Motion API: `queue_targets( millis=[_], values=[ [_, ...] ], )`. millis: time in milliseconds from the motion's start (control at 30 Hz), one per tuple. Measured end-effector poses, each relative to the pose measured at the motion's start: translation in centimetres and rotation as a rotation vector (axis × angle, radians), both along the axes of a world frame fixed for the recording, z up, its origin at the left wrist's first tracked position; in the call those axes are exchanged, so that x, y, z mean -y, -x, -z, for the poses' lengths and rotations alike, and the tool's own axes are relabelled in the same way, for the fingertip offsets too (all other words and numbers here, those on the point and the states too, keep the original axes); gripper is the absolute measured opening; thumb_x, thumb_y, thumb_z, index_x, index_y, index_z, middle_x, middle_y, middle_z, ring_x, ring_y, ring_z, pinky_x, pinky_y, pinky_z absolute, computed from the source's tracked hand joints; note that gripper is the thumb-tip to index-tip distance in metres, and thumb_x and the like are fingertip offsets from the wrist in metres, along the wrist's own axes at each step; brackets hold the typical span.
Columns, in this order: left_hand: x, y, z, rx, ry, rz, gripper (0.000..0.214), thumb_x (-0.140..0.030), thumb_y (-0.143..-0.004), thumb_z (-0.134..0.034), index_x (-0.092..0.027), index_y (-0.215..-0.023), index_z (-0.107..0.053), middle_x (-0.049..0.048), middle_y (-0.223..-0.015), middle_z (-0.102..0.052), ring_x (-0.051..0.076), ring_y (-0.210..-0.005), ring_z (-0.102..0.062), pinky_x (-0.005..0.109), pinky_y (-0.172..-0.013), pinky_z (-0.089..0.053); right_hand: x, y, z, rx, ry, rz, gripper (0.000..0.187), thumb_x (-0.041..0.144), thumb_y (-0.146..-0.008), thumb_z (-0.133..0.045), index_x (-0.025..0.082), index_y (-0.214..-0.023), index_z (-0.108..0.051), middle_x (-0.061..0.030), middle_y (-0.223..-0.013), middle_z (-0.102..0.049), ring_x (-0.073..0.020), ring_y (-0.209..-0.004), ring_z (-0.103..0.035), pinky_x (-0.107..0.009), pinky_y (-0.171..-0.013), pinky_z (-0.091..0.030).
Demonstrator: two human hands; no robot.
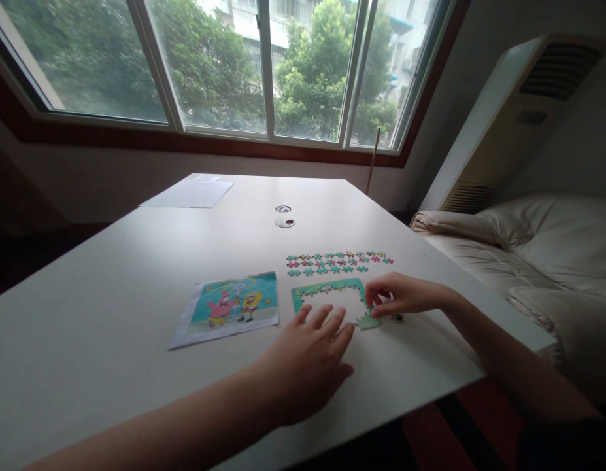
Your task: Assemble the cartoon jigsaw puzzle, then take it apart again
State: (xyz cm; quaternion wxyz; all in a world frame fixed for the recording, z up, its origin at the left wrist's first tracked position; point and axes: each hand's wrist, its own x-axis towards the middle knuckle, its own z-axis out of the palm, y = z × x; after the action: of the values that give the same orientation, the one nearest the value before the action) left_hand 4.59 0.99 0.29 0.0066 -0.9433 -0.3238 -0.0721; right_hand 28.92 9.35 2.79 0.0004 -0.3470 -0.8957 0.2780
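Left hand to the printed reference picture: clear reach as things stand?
Probably yes. The left hand, open, is close beside the reference picture, with only bare table between them. The right hand is off at the puzzle frame, pinching a puzzle piece.

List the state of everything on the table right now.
Puzzle frame: partly joined, middle empty.
Green piece: at the frame's lower right corner, pinched.
Loose pieces: unjoined, in rows beyond the frame.
Reference picture: flat, face up.
Left hand: open, holding nothing.
Right hand: fingers closed on the green piece.
Paper sheet: flat, far end.
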Motion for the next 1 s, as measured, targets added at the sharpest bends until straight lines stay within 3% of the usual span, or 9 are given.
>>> queue_targets(
  millis=[167, 400, 467, 567, 700, 800, 1000],
  values=[
    [-0.2, 2.3, -0.6, -0.023, -0.014, -0.049, 0.029, -0.031, -0.088, -0.044, -0.021, -0.115, -0.050, 0.0091, -0.120, -0.053, 0.028, -0.111, -0.046, 0.047, -0.091, -0.035, 0.2, 0.7, 0.3, -0.013, 0.001, 0.030, 0.025, 0.041, -0.075, -0.060, 0.015, -0.076, -0.058, 0.0026, -0.065, -0.051, -0.0080, -0.058, -0.044, -0.018, -0.052, -0.033],
    [0.2, 3.7, 0.9, 0.012, 0.014, -0.072, 0.037, -0.026, -0.087, -0.047, -0.023, -0.124, -0.044, 0.0071, -0.123, -0.052, 0.026, -0.111, -0.049, 0.044, -0.092, -0.038, 0.3, 0.9, 0.6, 0.008, 0.004, 0.044, 0.027, 0.043, -0.074, -0.060, 0.016, -0.077, -0.057, 0.0030, -0.064, -0.050, -0.0082, -0.057, -0.043, -0.019, -0.052, -0.033],
    [0.2, 4.0, 1.3, 0.013, 0.002, -0.079, 0.038, -0.026, -0.087, -0.046, -0.023, -0.125, -0.044, 0.0085, -0.127, -0.050, 0.027, -0.113, -0.047, 0.044, -0.093, -0.038, 0.2, 0.7, 0.5, -0.017, -0.032, 0.038, 0.031, 0.045, -0.072, -0.061, 0.017, -0.084, -0.058, 0.0003, -0.073, -0.055, -0.0108, -0.065, -0.047, -0.021, -0.058, -0.037],
    [0.2, 4.3, 1.6, 0.002, -0.017, -0.084, 0.039, -0.027, -0.087, -0.046, -0.023, -0.126, -0.043, 0.0108, -0.132, -0.045, 0.029, -0.117, -0.044, 0.046, -0.093, -0.039, 0.0, -0.1, 0.4, -0.053, -0.120, 0.032, 0.051, 0.050, -0.066, -0.065, 0.019, -0.105, -0.055, -0.0073, -0.104, -0.056, -0.0195, -0.093, -0.050, -0.030, -0.080, -0.040],
    [0.5, 4.7, 1.5, -0.025, -0.024, -0.099, 0.038, -0.027, -0.087, -0.047, -0.026, -0.125, -0.046, 0.0142, -0.134, -0.041, 0.032, -0.117, -0.044, 0.049, -0.091, -0.041, -0.3, -1.2, 0.9, 0.028, -0.196, 0.055, 0.082, 0.056, -0.063, -0.065, 0.019, -0.131, -0.039, -0.0124, -0.132, -0.040, -0.0289, -0.123, -0.032, -0.042, -0.102, -0.024],
    [0.8, 4.9, 1.5, -0.019, -0.023, -0.129, 0.041, -0.026, -0.085, -0.049, -0.028, -0.126, -0.044, 0.0155, -0.134, -0.041, 0.033, -0.117, -0.043, 0.050, -0.090, -0.042, -0.4, -1.3, 1.4, 0.071, -0.185, 0.065, 0.087, 0.060, -0.063, -0.063, 0.017, -0.134, -0.036, -0.0131, -0.135, -0.038, -0.0313, -0.125, -0.028, -0.044, -0.105, -0.021],
    [1.2, 5.1, 1.6, -0.057, -0.049, -0.157, 0.045, -0.031, -0.085, -0.050, -0.030, -0.129, -0.041, 0.0156, -0.131, -0.044, 0.034, -0.119, -0.042, 0.051, -0.089, -0.043, -0.1, -0.8, 1.6, 0.043, -0.183, 0.050, 0.085, 0.059, -0.063, -0.063, 0.018, -0.134, -0.038, -0.0129, -0.133, -0.040, -0.0313, -0.122, -0.032, -0.044, -0.102, -0.026]
  ],
)
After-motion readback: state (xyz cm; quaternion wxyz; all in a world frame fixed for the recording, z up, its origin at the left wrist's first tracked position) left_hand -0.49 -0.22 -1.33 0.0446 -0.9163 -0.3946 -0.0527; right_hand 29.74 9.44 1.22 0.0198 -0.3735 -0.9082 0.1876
